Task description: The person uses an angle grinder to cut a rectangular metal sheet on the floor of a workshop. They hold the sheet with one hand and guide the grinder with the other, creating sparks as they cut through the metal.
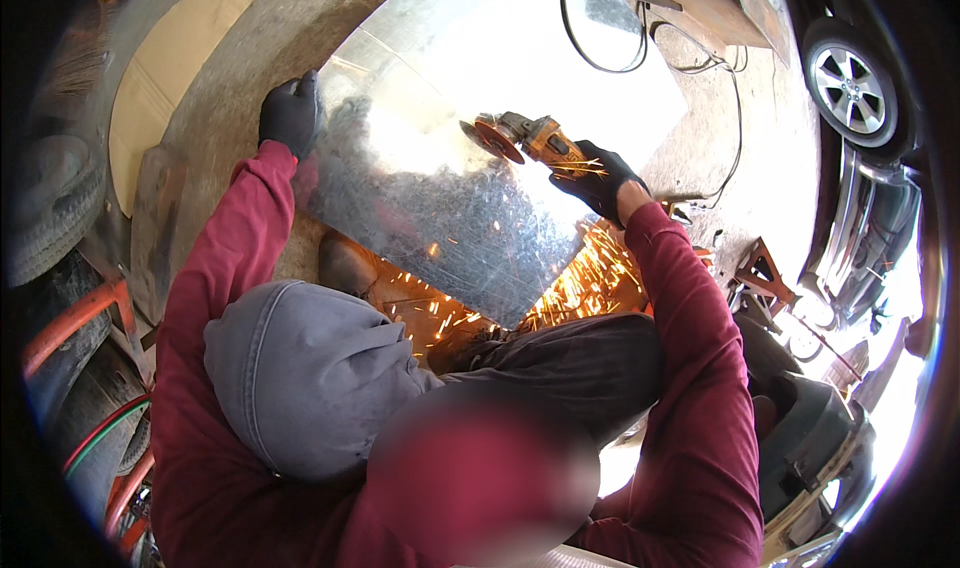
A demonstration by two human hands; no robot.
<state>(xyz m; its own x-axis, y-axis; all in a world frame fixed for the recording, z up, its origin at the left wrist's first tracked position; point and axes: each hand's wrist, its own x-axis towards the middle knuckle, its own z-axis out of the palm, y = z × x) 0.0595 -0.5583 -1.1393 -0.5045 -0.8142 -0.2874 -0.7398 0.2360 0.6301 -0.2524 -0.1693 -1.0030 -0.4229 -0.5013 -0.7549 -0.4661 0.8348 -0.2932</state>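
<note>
My right hand (604, 180), in a black glove, is wrapped round the body of a yellow angle grinder (550, 144). Its reddish disc (500, 141) meets the shiny metal sheet (420, 223) and is mirrored in the surface. Bright sparks (590, 278) spray back toward my legs, past the sheet's near corner. At the sheet's left edge, my gloved left hand (290, 116) grips the rim; its fingertips are partly hidden. Glare washes out the far part of the sheet.
A tan panel (165, 88) leans at the left, near tires (55, 208) and an orange metal frame (75, 323). Black cable (740, 138) curves over the floor at the right. Beyond stand a car wheel (850, 83) and an orange jack stand (765, 273).
</note>
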